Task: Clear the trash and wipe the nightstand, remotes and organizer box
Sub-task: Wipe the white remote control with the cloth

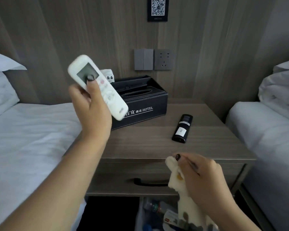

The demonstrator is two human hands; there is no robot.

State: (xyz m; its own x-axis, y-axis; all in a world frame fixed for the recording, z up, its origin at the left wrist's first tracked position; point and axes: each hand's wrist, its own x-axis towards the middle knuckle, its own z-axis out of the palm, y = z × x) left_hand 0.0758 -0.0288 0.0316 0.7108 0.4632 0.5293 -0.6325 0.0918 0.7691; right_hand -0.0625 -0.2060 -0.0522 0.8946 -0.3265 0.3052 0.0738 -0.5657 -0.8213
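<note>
Left hand (90, 104) grips white remote (97, 87) at centre-left of frame, long axis slanting upper left to lower right, while right hand (202, 177), clutching cloth (178, 179) at lower right, sits below and apart, likely nearer for wiping.

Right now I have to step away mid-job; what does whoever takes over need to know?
Left hand holds the white remote up above the nightstand.
Right hand grips the cloth at the nightstand's front edge.
The black remote lies on the nightstand, right of the organizer box.
Trash sits in the bag below.
Whether anything has been wiped, I cannot tell.
</note>
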